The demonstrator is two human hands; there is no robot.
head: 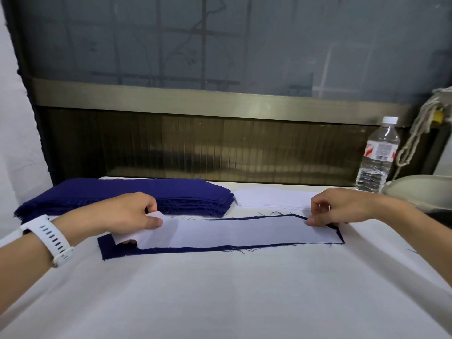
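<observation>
A long white strip [239,232] lies on top of a navy blue fabric piece [117,249] in the middle of the table. The blue piece shows as a border around it, widest at the left end. My left hand [129,214] pinches the strip's left end, which is lifted a little off the blue piece. My right hand [342,206] pinches the right end where the strip and the blue piece meet, fingertips down on the cloth.
A stack of navy blue fabric pieces [122,194] sits at the back left, a low stack of white strips [274,198] beside it. A plastic water bottle [378,155] and a pale rounded object [420,189] stand at the back right. White cloth [220,289] covers the table.
</observation>
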